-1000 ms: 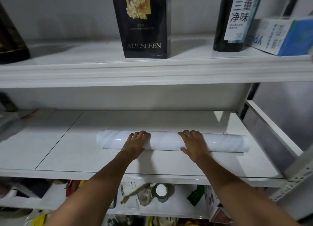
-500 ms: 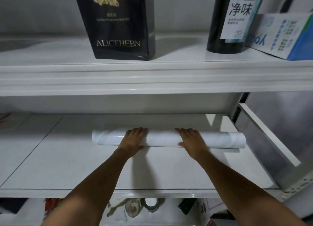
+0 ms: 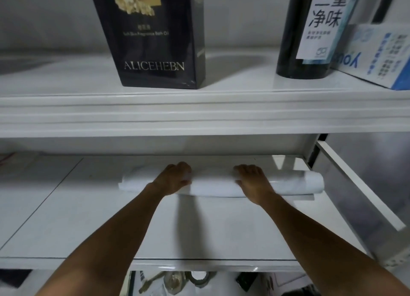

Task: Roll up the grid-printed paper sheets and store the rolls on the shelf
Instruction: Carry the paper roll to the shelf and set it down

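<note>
1. A white shelf unit fills the view. Its upper shelf (image 3: 199, 116) runs across the middle of the picture, with the middle shelf (image 3: 88, 218) wide and bare-topped below it.
2. A tall black box (image 3: 155, 40) lettered ALICEHEBN stands upright on the upper shelf, left of centre.
3. A dark bottle (image 3: 299, 51) with a white label stands upright on the same shelf to the right. Just beside it, a white and blue carton (image 3: 377, 56) lies at the right edge.
4. The paper roll (image 3: 213, 187), white and faintly marbled, lies left to right on the middle shelf. It is towards the back wall and nearer the right end. A loose flat edge shows under its right end. No grid print can be made out.
5. Two bare forearms reach in from below, side by side and well apart.
6. The left hand (image 3: 175, 178) grips the roll left of its middle, fingers curled over the top and thumb on the near side.
7. The right hand (image 3: 253, 180) grips it right of the middle in the same way.
8. A roll of tape (image 3: 199, 278) and other small, blurred items sit on the shelf beneath.
</note>
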The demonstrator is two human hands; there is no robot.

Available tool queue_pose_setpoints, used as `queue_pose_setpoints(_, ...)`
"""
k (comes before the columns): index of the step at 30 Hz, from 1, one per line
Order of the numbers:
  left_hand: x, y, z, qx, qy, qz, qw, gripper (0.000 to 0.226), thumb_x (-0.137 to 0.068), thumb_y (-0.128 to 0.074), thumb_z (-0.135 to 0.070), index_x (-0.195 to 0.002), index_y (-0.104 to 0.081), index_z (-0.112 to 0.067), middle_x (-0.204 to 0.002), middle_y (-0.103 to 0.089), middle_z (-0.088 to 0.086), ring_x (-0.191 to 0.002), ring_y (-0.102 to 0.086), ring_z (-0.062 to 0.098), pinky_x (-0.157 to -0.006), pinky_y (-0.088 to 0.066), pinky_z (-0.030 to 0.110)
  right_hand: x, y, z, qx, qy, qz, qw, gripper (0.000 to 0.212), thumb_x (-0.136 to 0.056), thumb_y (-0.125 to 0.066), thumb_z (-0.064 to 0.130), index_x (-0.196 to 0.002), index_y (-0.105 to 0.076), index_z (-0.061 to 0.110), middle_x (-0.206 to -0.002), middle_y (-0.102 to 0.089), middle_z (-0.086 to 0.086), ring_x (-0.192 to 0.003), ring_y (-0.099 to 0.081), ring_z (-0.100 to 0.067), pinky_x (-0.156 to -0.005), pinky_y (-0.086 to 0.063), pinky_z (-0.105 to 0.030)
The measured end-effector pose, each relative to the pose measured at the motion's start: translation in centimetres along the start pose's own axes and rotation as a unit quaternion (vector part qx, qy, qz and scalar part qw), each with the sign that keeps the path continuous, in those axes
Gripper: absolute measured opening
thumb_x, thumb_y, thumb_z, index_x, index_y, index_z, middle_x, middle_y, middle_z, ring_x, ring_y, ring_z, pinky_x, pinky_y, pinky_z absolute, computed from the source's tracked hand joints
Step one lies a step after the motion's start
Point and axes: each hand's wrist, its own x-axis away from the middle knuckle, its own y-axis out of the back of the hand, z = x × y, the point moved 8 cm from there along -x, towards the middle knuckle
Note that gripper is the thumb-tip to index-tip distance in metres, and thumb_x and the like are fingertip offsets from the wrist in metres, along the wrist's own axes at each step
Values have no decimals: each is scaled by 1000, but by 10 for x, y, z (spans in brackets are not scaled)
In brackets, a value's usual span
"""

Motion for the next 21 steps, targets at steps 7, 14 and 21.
queue_pose_setpoints(7,21,-25,-2,-116,-60,-23,991,85,-62,-83,-29,-132,-39,-11,-130,-50,15,-119,-50,33,-96,-41,40,6,-13,7,32,-7,-8,999,50,-67,-81,35,-106,-62,10,-99,-61,-13,-83,-60,-35,-79,-47,-41)
queue_pose_setpoints(14,31,-26,-17,-176,-74,-52,980,106,-35,-87,-46,-127,-45,-15,-117,-61,11,-105,-51,24,-80,-50,31,17,-12,17,43,17,-40,998,73,-48,-88,36,-112,-59,16,-114,-61,-14,-90,-61,-33,-79,-51,-43)
queue_pose_setpoints(21,53,-28,-27,-238,-46,-76,967,88,-46,-84,-31,-123,-46,-17,-104,-60,5,-87,-55,23,-79,-35,30,24,-11,26,64,7,-62,996,73,-51,-84,31,-117,-55,19,-109,-58,-9,-86,-56,-29,-77,-50,-40)
